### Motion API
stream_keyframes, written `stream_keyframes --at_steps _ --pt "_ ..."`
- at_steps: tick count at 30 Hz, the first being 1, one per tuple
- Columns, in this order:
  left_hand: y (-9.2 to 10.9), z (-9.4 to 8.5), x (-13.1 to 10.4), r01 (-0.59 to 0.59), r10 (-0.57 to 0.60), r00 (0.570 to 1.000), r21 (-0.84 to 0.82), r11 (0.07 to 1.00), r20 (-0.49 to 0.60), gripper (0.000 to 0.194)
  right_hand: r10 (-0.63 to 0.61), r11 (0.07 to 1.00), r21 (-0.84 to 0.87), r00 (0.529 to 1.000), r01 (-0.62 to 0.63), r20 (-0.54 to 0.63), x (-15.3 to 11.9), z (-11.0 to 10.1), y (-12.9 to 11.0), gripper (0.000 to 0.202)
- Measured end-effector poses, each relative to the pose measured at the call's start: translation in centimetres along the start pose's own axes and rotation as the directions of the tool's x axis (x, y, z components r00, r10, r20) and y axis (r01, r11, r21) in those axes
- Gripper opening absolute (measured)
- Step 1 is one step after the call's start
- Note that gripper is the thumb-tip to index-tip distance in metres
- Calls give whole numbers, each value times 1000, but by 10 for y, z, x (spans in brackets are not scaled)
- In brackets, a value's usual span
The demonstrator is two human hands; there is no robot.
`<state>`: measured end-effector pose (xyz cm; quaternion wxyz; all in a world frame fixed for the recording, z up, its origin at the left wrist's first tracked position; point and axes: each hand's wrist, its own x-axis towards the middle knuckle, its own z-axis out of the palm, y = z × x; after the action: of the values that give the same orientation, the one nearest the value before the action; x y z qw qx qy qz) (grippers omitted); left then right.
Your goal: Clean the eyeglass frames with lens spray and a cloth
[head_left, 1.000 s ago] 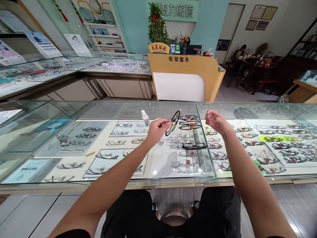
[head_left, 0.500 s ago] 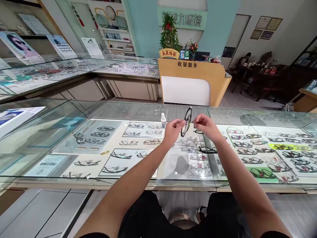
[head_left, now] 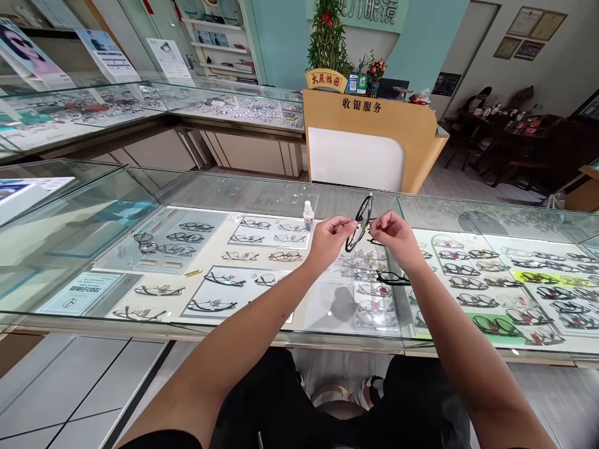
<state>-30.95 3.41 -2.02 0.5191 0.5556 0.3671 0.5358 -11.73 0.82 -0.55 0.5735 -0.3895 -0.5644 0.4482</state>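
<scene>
Above the glass display counter, my left hand [head_left: 333,240] pinches the rim of a pair of black-framed glasses [head_left: 360,224], which is held up on edge. My right hand [head_left: 394,236] is at the right side of the same glasses, its fingers closed together near the temple; what lies between its fingertips is too small to make out. A small white bottle [head_left: 308,216] stands upright on the counter, just left of and behind my left hand. Another black pair of glasses [head_left: 392,278] lies below my right hand.
The glass counter [head_left: 262,190] holds several rows of glasses. A yellow strip [head_left: 193,273] lies at the left. Beyond are a wooden cashier desk [head_left: 374,115] with a plant [head_left: 326,40], and another glass display case [head_left: 234,96]. A round stool [head_left: 334,402] is below, between my legs.
The view has tilted down slightly. The glasses have turned to lean more to the right, and my right hand's fingers are nearer to them.
</scene>
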Motion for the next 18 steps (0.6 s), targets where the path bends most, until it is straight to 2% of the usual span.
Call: stream_keyframes --at_steps 9,18 --pt "-3 0 0 -3 1 1000 48 999 30 40 11 1000 2 1000 -11 29 -2 3 5 38" --pt "0 -3 2 18 -21 999 59 998 46 44 1 998 -70 1000 -3 -18 -3 3 4 38"
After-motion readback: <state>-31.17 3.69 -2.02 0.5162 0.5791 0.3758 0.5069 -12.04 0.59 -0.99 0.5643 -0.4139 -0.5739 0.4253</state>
